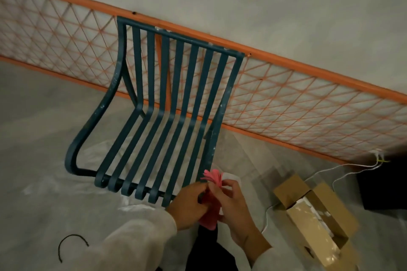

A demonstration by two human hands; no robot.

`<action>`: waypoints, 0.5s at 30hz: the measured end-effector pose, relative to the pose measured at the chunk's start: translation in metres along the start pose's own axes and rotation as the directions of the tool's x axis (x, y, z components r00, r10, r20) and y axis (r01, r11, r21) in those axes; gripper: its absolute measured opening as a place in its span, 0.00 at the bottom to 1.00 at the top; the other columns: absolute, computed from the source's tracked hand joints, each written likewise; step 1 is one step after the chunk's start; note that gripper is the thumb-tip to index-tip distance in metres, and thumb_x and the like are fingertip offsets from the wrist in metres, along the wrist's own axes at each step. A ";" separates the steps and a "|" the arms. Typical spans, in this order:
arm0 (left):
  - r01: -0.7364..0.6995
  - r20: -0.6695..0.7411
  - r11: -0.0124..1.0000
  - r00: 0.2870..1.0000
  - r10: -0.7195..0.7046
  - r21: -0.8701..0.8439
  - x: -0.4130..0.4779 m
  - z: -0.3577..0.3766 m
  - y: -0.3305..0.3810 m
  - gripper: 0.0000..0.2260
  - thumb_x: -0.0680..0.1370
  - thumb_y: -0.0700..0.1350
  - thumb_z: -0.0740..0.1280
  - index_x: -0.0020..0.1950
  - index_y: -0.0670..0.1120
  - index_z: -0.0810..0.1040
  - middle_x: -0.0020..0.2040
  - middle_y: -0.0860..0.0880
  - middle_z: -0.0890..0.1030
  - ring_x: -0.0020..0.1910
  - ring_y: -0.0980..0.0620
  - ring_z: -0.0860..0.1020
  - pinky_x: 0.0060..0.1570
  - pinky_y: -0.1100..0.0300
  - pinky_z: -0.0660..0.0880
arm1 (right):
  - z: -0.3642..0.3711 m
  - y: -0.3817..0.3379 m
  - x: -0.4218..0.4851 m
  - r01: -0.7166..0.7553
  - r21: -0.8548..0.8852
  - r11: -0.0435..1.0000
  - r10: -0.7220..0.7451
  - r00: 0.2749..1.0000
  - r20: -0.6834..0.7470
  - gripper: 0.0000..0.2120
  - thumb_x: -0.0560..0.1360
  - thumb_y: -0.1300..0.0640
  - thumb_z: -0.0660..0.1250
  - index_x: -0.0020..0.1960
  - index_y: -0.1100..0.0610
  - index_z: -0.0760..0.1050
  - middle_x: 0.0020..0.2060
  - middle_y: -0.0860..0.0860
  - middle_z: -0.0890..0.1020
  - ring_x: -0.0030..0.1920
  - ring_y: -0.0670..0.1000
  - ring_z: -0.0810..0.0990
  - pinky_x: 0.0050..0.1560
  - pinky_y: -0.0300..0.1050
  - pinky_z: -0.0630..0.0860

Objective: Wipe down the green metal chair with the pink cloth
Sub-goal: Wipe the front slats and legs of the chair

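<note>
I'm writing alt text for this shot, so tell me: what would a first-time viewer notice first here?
The eye lands on the green metal chair in the centre, its slatted seat and back standing against an orange lattice railing that runs slantwise across the frame. Just below the seat's front right corner, the left hand and right hand hold a bunched pink cloth between them. An open cardboard box sits on the floor at lower right.

both hands, left hand [187, 203] and right hand [230, 201], grip the pink cloth [212, 202] beside the green chair [167, 103].
</note>
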State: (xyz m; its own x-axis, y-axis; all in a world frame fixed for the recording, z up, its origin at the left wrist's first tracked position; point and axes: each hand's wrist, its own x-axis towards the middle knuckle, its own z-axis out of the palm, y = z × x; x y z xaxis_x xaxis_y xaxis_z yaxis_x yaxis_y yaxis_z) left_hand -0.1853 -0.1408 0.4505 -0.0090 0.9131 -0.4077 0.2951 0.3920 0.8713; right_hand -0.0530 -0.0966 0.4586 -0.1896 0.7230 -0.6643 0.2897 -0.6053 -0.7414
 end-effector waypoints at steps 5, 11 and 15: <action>-0.051 0.051 0.999 0.997 0.050 0.013 0.027 0.020 0.025 0.26 0.73 0.39 0.67 0.69 0.57 0.71 0.63 0.66 0.71 0.61 0.61 0.74 0.62 0.60 0.74 | -0.029 -0.002 0.044 -0.277 0.286 0.917 0.243 0.959 0.147 0.16 0.76 0.51 0.70 0.60 0.57 0.74 0.53 0.61 0.83 0.53 0.60 0.81 0.51 0.60 0.79; 0.088 -0.129 0.975 0.985 -0.116 -0.204 0.065 0.049 0.018 0.13 0.73 0.52 0.72 0.57 0.55 0.81 0.62 0.60 0.77 0.56 0.62 0.77 0.62 0.63 0.72 | -0.055 0.009 0.095 -0.412 0.393 0.822 0.311 0.903 0.296 0.18 0.78 0.54 0.63 0.64 0.62 0.76 0.60 0.63 0.80 0.62 0.62 0.77 0.63 0.58 0.73; 0.287 -0.427 0.936 0.835 -0.349 -0.204 0.075 0.050 -0.016 0.12 0.74 0.49 0.71 0.57 0.52 0.80 0.53 0.51 0.82 0.44 0.56 0.80 0.51 0.56 0.79 | -0.072 0.012 0.122 -0.131 -0.062 0.990 0.140 0.975 0.174 0.11 0.77 0.55 0.68 0.59 0.52 0.77 0.48 0.59 0.84 0.46 0.60 0.84 0.50 0.58 0.82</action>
State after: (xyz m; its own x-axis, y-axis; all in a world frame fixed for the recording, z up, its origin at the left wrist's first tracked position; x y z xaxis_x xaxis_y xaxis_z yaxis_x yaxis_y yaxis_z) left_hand -0.1423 -0.0840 0.3926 -0.5180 0.6733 -0.5276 0.0785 0.6516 0.7545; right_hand -0.0051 0.0085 0.3759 -0.3080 0.5622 -0.7675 0.3693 -0.6728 -0.6410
